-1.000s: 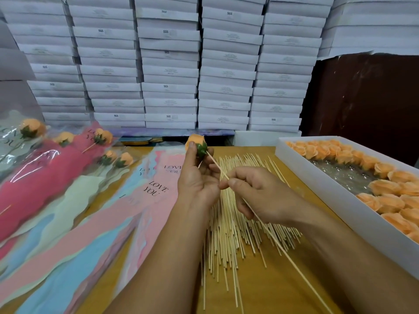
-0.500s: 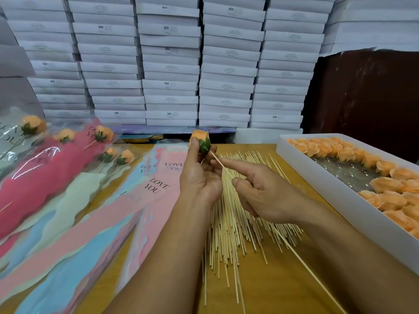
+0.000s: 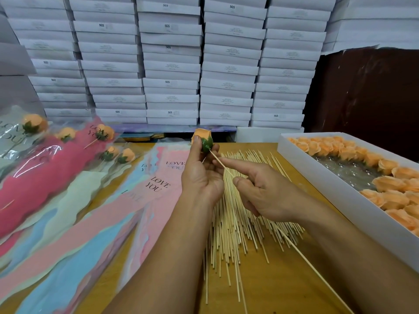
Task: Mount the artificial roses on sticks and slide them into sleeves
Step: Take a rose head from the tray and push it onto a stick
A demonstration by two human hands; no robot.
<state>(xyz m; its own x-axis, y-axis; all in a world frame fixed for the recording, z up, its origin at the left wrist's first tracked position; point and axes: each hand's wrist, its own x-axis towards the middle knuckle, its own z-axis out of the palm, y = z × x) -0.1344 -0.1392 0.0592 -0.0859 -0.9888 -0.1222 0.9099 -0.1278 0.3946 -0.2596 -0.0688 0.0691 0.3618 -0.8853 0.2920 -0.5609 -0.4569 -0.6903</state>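
Above a wooden counter (image 3: 283, 286), the left hand (image 3: 201, 175) pinches an orange rose (image 3: 202, 139) by its green base; the right hand (image 3: 260, 196) has its grip pinching a thin stick (image 3: 221, 163) whose tip meets that base; loose sticks (image 3: 233, 223) lie beneath, pastel sleeves (image 3: 74, 223) left.

"LOVE YOU" stands in black on the pink sleeve (image 3: 158, 186) just left of the left hand's fingers (image 3: 197, 152); again, partly hidden, on the sleeve (image 3: 175, 165) touching them; bits of it on the clear sleeve (image 3: 11, 132) far left; "SGS" marks several white boxes (image 3: 167, 26) stacked beyond the fingers; their smaller print is unreadable
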